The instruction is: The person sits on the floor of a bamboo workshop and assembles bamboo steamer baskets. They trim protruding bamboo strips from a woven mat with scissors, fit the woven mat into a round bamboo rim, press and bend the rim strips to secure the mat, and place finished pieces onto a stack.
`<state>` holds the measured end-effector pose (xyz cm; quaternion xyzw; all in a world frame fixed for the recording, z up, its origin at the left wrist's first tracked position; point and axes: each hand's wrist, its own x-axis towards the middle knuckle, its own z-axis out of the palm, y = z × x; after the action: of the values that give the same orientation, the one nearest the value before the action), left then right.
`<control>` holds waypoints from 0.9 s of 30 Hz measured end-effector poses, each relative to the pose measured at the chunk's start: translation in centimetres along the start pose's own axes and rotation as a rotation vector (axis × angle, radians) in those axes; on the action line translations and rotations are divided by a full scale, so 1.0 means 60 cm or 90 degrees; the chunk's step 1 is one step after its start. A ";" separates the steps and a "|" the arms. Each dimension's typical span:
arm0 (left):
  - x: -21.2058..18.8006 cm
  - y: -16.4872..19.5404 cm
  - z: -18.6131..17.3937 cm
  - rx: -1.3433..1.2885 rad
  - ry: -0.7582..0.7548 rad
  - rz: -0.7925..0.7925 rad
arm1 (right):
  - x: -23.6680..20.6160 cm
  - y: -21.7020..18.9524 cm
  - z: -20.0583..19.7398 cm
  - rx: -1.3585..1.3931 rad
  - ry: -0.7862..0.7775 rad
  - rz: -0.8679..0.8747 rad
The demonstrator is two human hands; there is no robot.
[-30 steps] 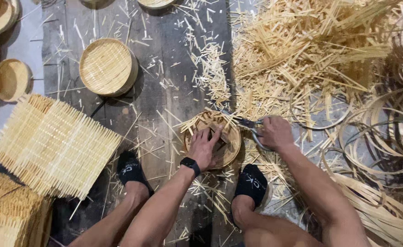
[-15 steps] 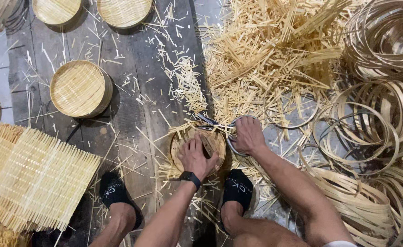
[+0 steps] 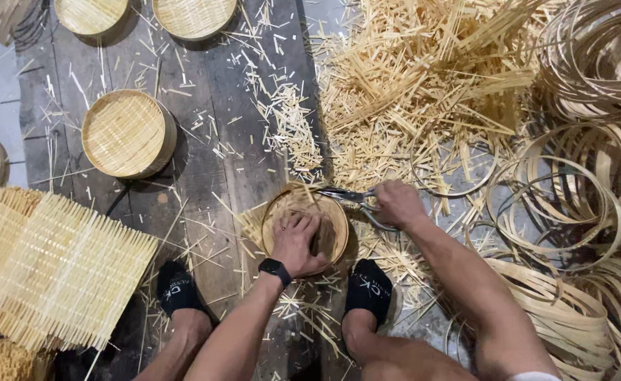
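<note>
Shifting little since a moment ago, the left hand [image 3: 297, 242] is pressing flat, fingers spread, on the light, stiff but brittle bamboo tray [image 3: 305, 224] between the feet, while the right hand [image 3: 397, 203], fingers clamped on scissors [image 3: 349, 197], is snipping its rim at one o'clock.

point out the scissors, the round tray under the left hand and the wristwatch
scissors [image 3: 349, 195], head view, on the blades by the tray's rim
round tray [image 3: 334, 215], head view, on its right rim
wristwatch [image 3: 275, 269], head view, on the black face at the left wrist
</note>
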<state>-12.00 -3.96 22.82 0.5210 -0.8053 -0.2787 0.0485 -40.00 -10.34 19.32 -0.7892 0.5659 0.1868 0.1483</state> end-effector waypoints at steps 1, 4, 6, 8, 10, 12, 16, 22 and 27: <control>0.001 -0.005 -0.004 -0.005 -0.007 0.002 | -0.001 0.006 -0.001 0.012 -0.031 0.003; 0.001 -0.015 -0.007 -0.007 -0.035 0.023 | 0.003 -0.002 0.002 0.043 -0.054 0.025; 0.003 -0.023 -0.009 0.022 -0.054 0.062 | 0.020 -0.027 0.010 0.019 0.135 -0.019; -0.001 -0.029 -0.008 0.016 -0.085 0.063 | 0.029 -0.033 0.019 0.032 0.156 -0.018; -0.008 -0.025 -0.001 0.045 -0.010 0.083 | 0.031 -0.025 0.027 0.074 0.010 0.026; -0.016 -0.007 0.014 0.104 0.166 0.120 | 0.018 -0.002 0.033 0.063 0.031 0.015; 0.009 0.049 0.057 -0.137 0.297 -0.404 | 0.006 0.003 0.033 0.076 0.129 0.007; 0.024 0.042 0.055 -0.083 0.262 -0.358 | 0.026 -0.027 0.010 -0.004 0.046 0.024; 0.006 0.012 0.034 -0.059 0.244 -0.189 | 0.020 0.000 -0.003 0.045 -0.030 0.022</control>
<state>-13.52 -3.27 21.41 0.6742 -0.6823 -0.2155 0.1829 -39.60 -11.43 18.92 -0.7689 0.5821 0.1881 0.1860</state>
